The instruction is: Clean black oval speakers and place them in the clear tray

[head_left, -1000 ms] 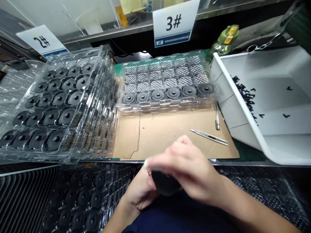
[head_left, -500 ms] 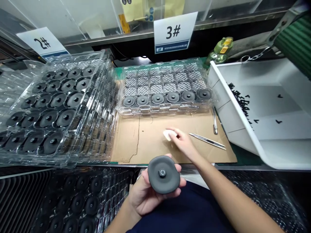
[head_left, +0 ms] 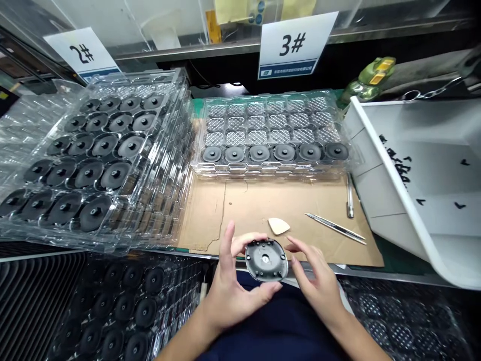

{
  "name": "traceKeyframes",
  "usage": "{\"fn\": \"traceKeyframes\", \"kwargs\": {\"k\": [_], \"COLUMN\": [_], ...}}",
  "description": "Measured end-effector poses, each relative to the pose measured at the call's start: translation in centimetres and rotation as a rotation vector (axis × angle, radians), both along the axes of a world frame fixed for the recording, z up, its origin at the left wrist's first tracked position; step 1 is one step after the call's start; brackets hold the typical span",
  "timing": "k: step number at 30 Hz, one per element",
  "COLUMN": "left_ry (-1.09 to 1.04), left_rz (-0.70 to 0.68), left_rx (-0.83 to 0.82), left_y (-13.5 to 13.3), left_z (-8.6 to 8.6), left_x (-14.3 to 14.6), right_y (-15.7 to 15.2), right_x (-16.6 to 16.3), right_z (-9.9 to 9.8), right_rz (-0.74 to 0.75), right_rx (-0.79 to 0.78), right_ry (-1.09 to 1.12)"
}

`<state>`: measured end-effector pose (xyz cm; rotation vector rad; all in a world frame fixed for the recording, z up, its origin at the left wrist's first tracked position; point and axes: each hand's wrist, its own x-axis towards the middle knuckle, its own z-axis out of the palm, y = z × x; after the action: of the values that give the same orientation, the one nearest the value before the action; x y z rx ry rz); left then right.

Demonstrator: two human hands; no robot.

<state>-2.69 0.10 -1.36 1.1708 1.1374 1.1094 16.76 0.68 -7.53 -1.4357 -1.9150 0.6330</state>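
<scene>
My left hand [head_left: 229, 291] grips a black rounded plastic disc [head_left: 259, 263] by its edge, between thumb and fingers. The disc's underside faces me, with a pale hole in the middle and small pegs near the rim. Close by its right edge is my right hand [head_left: 319, 281], fingers apart and holding nothing; whether a fingertip touches the disc I cannot tell. On the cardboard [head_left: 203, 210] just beyond lies a cream wedge-shaped pad [head_left: 278, 226]. Tweezers [head_left: 334, 228] rest to its right, and a slim metal tool [head_left: 349, 195] lies farther right.
A clear compartment tray [head_left: 270, 170] behind the cardboard has black discs in its front row. Tall stacked trays [head_left: 150, 185] of discs stand at left. A white bin [head_left: 398, 200] with small black pieces is at right, a green bottle [head_left: 370, 82] behind it.
My right hand has let go of the pad and come back beside the disc. The disc has been turned over in my left hand, so its underside shows. The view has shifted left.
</scene>
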Motion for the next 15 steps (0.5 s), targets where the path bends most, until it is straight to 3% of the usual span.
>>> {"fn": "traceKeyframes", "kwargs": {"k": [3,6,9,12,15], "left_ry": [0.180,0.186,0.226,0.188,-0.055], "left_rz": [-0.029,-0.025,-0.048,-0.051,-0.075], "left_rx": [0.189,0.237,0.247,0.110,-0.211], "left_y": [0.2,0.2,0.1,0.0,0.1], "left_z": [0.3,0.6,0.7,0.7,0.3], "left_x": [-0.2,0.0,0.1,0.3,0.4], "right_y": [0.8,2.0,2.9,3.1,2.8], "right_x": [0.5,1.1,1.6,1.9,2.0], "right_z": [1.7,3.4,4.5,4.8,4.8], "right_rz": [0.091,0.270,0.370,0.412,0.426], "right_rx": [0.158,0.324,0.361,0.388,0.370], "right_ry": [0.012,-0.083,-0.154,-0.112,-0.013]}}
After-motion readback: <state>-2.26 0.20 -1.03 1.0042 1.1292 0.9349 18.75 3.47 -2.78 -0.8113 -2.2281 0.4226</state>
